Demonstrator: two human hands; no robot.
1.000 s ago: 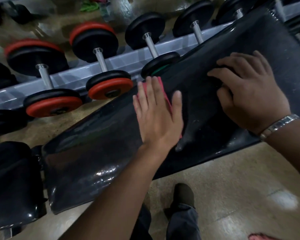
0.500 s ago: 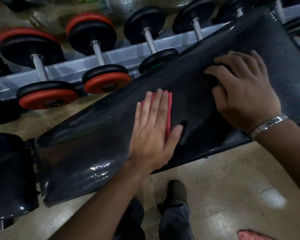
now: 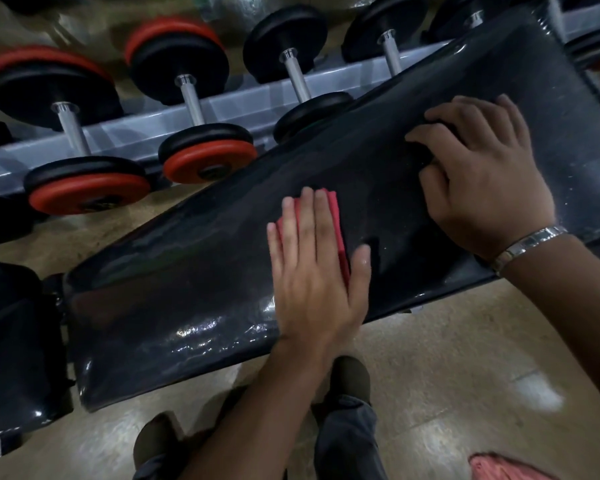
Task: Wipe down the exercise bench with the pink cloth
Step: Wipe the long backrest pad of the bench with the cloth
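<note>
The black padded exercise bench [image 3: 194, 278] runs diagonally from lower left to upper right, its surface shiny and wet-looking. A folded pink cloth [image 3: 336, 223] lies on the pad near its front edge. My left hand [image 3: 316, 271] presses flat on the cloth with fingers extended, covering most of it. My right hand [image 3: 482, 181], with a metal bracelet on the wrist, rests on the pad further right, fingers curled against the surface and holding nothing.
Behind the bench a grey rack [image 3: 229, 109] holds several dumbbells with black and red plates [image 3: 208, 161]. A second black pad [image 3: 11, 348] sits at the left. My feet [image 3: 349, 375] stand on the tan floor below; a pink fabric [image 3: 506, 467] lies at bottom right.
My left hand has slid the pink cloth from the pad's far edge toward the near edge. The right hand has stayed in place.
</note>
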